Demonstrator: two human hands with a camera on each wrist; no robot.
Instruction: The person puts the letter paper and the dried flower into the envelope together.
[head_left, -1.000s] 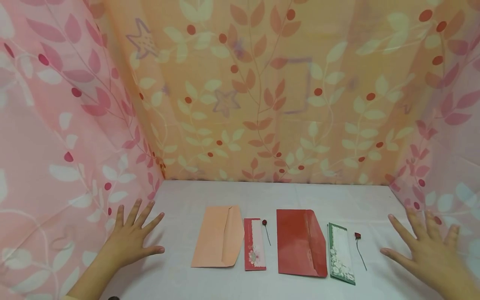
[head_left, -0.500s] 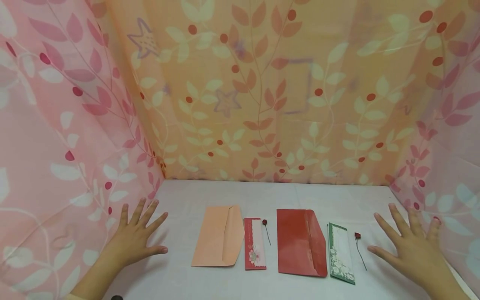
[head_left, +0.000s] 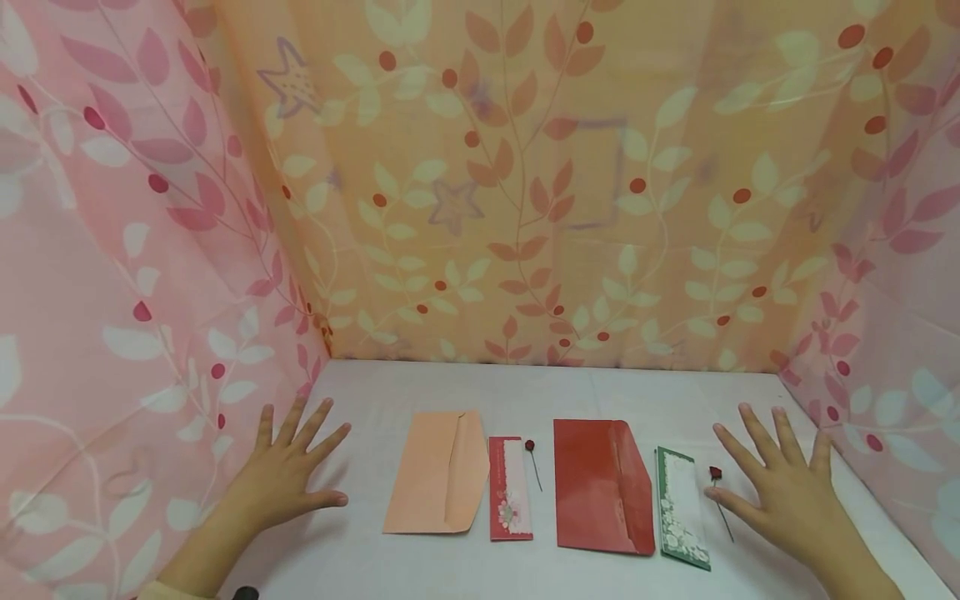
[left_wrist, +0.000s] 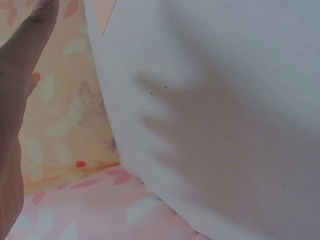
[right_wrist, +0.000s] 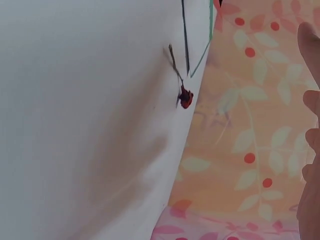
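Fingers spread, the left hand (head_left: 288,479) hovers over the white table to the left of a peach envelope (head_left: 431,475), holding nothing. Likewise spread and bare, the right hand (head_left: 787,492) hangs above the table at the right, its thumb overlapping a small dried red rose (head_left: 716,473) in the head view. In the right wrist view that rose (right_wrist: 185,98) lies apart from the hand. Between the hands lie a pink floral card (head_left: 512,492), a second small rose (head_left: 530,447), a red envelope (head_left: 600,487) and a green-edged floral card (head_left: 682,508). Both envelope flaps point right.
A white cloth (head_left: 450,575) covers the table. Leaf-patterned curtains stand around it: an orange one (head_left: 495,183) at the back and pink ones at the left (head_left: 112,333) and right (head_left: 900,317). A small dark object (head_left: 246,593) shows by the left forearm.
Both hands have drifted inward, the right one farther, so its thumb now overlaps the right rose in the head view. Envelopes, cards and roses have stayed put.
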